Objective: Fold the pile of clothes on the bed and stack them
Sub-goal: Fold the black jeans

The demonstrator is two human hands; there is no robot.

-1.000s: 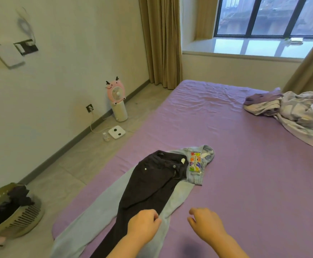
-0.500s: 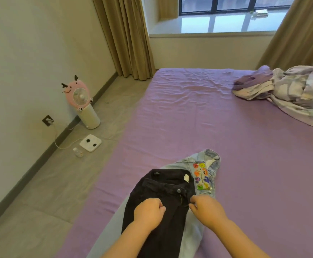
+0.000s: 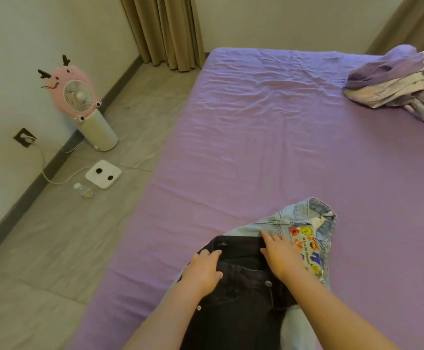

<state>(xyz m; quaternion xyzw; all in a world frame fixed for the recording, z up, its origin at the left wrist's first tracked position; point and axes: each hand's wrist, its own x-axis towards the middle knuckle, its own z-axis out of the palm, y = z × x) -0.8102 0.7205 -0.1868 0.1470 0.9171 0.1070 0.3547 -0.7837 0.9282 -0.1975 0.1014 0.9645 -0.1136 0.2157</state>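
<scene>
Purple bed [image 3: 269,147]: denim patch [image 3: 306,251] (lettering unreadable).

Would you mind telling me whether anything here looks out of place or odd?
A small clear bottle lies tipped over on the floor beside the white scale. On the bed, bedding sits crumpled at the far right.
</scene>
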